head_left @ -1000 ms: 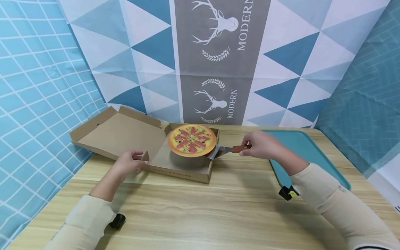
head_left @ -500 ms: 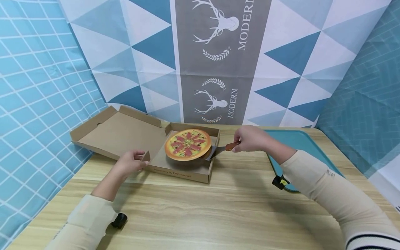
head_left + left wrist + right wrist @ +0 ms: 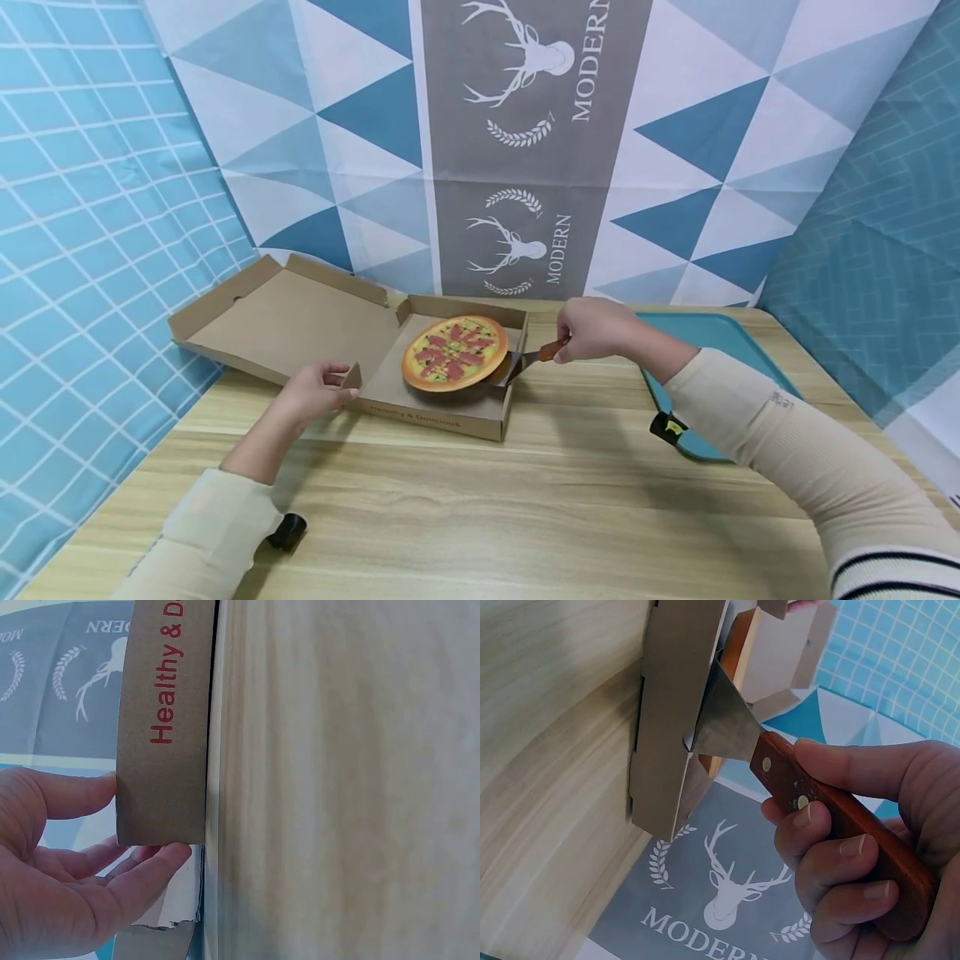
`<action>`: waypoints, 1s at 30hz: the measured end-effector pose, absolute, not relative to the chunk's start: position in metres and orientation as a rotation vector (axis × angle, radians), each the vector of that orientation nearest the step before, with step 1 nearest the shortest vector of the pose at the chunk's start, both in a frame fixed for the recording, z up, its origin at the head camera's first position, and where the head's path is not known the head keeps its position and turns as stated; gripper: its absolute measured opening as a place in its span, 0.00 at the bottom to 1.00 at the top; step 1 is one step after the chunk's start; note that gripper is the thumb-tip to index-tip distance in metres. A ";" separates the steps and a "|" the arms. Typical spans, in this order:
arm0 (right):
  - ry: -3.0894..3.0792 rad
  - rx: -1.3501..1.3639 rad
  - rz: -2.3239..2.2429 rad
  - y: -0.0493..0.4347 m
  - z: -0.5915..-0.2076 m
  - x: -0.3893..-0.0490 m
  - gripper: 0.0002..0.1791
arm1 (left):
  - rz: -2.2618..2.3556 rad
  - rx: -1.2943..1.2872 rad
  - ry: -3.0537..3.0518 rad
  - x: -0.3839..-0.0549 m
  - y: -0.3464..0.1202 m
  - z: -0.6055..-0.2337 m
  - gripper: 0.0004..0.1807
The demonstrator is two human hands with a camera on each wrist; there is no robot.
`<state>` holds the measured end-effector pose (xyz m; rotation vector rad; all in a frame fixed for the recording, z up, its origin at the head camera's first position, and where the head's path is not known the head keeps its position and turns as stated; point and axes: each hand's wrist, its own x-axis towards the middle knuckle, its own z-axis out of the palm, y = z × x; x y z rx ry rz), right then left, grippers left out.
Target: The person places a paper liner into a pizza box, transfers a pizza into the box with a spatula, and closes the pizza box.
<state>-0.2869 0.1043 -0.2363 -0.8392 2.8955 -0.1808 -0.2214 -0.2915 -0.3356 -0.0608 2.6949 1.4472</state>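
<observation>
In the open pizza box, the pizza tilts on the spatula. It looks light and stiff (likely slippery on metal), best carried by the wooden handle. The right hand is wrapped round that; the left hand pinches the box's near-left corner. Beneath the box is a wood-grain table; right of it, a teal tray; behind, a patterned backdrop.

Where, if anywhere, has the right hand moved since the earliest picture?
Yes: the right hand moved left in the head view, toward the unmoved pizza box.
</observation>
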 end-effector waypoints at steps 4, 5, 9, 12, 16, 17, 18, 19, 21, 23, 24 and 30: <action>2.886 -0.830 -0.197 0.101 -0.238 -0.287 0.09 | 1.425 -0.057 2.707 -0.221 -0.291 -0.335 0.31; 2.881 -0.828 -0.202 0.100 -0.238 -0.288 0.09 | 1.422 -0.057 2.707 -0.221 -0.291 -0.335 0.31; 2.875 -0.823 -0.197 0.096 -0.239 -0.288 0.09 | 1.421 -0.066 2.700 -0.220 -0.290 -0.336 0.31; 2.877 -0.830 -0.182 0.094 -0.240 -0.288 0.10 | 1.425 -0.074 2.697 -0.220 -0.290 -0.336 0.31; 2.876 -0.838 -0.170 0.092 -0.240 -0.289 0.11 | 1.414 -0.074 2.710 -0.221 -0.291 -0.337 0.31; 2.876 -0.839 -0.170 0.091 -0.240 -0.289 0.11 | 1.412 -0.070 2.713 -0.221 -0.291 -0.337 0.31; 2.877 -0.840 -0.166 0.091 -0.239 -0.289 0.11 | 1.408 -0.070 2.717 -0.221 -0.291 -0.337 0.31; 2.878 -0.843 -0.163 0.091 -0.239 -0.289 0.11 | 1.409 -0.074 2.718 -0.221 -0.291 -0.337 0.31; 2.881 -0.841 -0.158 0.091 -0.238 -0.289 0.10 | 1.409 -0.072 2.718 -0.221 -0.291 -0.337 0.30; 2.883 -0.834 -0.159 0.091 -0.238 -0.289 0.10 | 1.410 -0.068 2.719 -0.221 -0.291 -0.337 0.31; 2.885 -0.828 -0.157 0.091 -0.237 -0.289 0.09 | 1.408 -0.072 2.720 -0.221 -0.291 -0.336 0.31; 2.883 -0.805 -0.184 0.089 -0.240 -0.288 0.08 | 1.394 -0.067 2.734 -0.220 -0.290 -0.336 0.30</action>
